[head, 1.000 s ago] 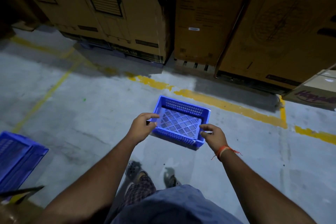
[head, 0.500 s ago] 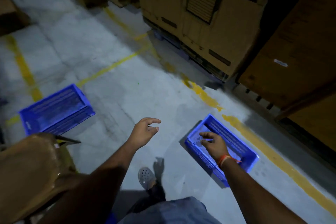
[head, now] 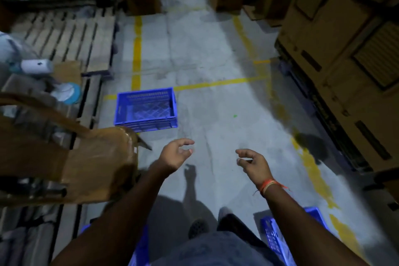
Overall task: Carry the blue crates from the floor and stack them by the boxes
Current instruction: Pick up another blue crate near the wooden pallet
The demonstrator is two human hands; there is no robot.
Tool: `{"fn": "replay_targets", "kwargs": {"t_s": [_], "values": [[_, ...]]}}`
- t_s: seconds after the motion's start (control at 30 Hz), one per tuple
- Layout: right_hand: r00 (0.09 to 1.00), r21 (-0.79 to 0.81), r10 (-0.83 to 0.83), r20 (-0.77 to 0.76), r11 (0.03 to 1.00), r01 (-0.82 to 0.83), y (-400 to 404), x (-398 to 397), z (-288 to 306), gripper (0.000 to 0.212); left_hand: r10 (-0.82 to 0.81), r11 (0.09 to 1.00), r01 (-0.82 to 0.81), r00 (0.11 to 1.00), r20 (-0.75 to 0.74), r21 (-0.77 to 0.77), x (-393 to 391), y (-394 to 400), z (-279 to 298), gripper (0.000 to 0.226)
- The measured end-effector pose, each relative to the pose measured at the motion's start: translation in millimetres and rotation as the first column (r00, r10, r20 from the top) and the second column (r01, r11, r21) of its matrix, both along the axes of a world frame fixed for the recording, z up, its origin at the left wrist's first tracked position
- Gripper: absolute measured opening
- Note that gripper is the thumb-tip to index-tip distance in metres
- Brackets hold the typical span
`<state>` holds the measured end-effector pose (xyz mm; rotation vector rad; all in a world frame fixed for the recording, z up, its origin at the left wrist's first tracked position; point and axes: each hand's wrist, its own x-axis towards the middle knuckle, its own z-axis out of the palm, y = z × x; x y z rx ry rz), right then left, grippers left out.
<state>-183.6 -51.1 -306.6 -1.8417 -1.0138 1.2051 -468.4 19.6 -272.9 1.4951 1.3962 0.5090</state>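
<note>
Head view, read from the wearer outward. At 5 o'clock, low in the frame, a blue crate (head: pixel 274 237) sits on the floor, partly hidden behind the right forearm; a second patch of blue plastic (head: pixel 138 250) shows at 7 o'clock beside the left forearm (too little visible to tell what it is). Both arms reach forward over the concrete floor (head: pixel 216 97). The left hand (head: pixel 176 153) hangs at centre with fingers loosely curled, holding nothing; the right hand (head: pixel 252 162), at 3 o'clock from it and well apart, is likewise loosely curled and empty, an orange thread band (head: pixel 266 185) on its wrist. At 9 o'clock, a brown cardboard piece (head: pixel 95 162). Beyond the hands, at 11 o'clock, another blue crate (head: pixel 146 108) stands upright on the floor, straddling a yellow floor line (head: pixel 216 84). Wooden pallets (head: pixel 69 34) lie at 10 o'clock. Tall cardboard boxes (head: pixel 336 34) line the 2 o'clock side.
</note>
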Motion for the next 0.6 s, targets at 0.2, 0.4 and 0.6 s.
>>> {"fn": "replay_targets", "kwargs": {"t_s": [0.2, 0.4, 0.6], "values": [[0.995, -0.008, 0.099, -0.029, 0.995, -0.1, 96.8, -21.7, -10.1, 0.025, 0.135, 0.991, -0.136, 0.989, -0.051, -0.013, -27.2, 63.0, -15.0, 0.023], [0.987, -0.037, 0.162, -0.003, 0.986, -0.162, 213.6, -21.6, -27.8, 0.025, 0.181, 0.983, -0.183, 0.98, -0.087, -0.012, -41.5, 163.6, -37.7, 0.027], [0.955, -0.051, 0.295, 0.041, 0.955, -0.293, 326.6, -43.4, -26.2, 0.027, 0.221, 0.975, -0.222, 0.971, -0.085, -0.006, -66.2, 249.1, -42.3, 0.034]]}}
